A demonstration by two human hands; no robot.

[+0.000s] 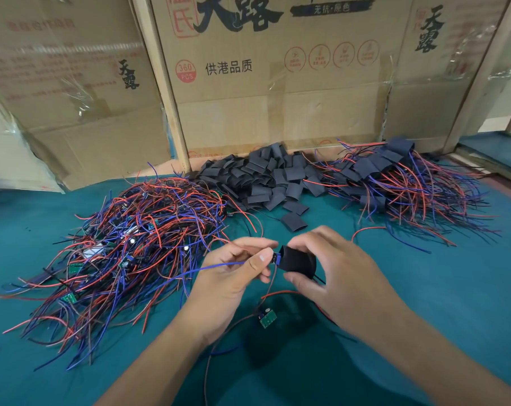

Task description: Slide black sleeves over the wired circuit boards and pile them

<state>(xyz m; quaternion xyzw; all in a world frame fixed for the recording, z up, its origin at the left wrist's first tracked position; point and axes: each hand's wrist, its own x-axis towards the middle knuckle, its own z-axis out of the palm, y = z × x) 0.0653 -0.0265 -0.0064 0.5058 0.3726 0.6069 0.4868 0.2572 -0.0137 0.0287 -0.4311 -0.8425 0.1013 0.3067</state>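
I see bare teal tabletop (424,288) open right of the hands. A tangle of bare wired boards (137,244) blocks the left, loose black sleeves (272,177) and the sleeved pile (400,183) crowd the back, against the cardboard boxes (277,98).

Left hand (236,271) pinching wired board (274,257), right hand (327,259) holding black sleeve (296,262) over it
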